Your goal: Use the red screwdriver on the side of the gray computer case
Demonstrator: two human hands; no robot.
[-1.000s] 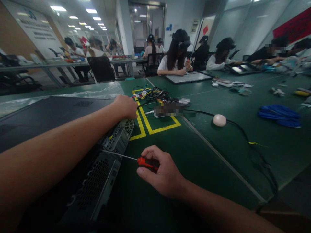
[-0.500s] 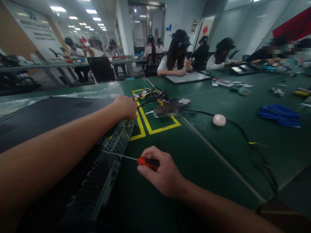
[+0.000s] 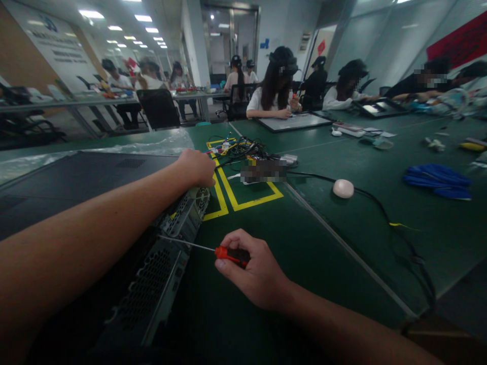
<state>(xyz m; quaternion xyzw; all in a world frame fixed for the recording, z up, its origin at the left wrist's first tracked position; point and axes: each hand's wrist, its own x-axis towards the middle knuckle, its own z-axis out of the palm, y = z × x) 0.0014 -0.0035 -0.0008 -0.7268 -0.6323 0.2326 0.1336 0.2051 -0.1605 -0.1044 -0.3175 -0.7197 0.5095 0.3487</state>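
A black desktop computer case lies flat on the green table at the left, its perforated rear panel facing right. My left hand rests on the case's far top corner, fingers curled over the edge. My right hand grips a screwdriver with a red and black handle. Its thin metal shaft points left, and the tip touches the rear panel.
Yellow tape lines mark the table beyond the case, with a tangle of cables behind them. A white mouse with a black cord and a blue cloth lie to the right. Several people sit working at the far tables.
My right hand has shifted very slightly on the screwdriver handle. The left hand and the case have stayed put.
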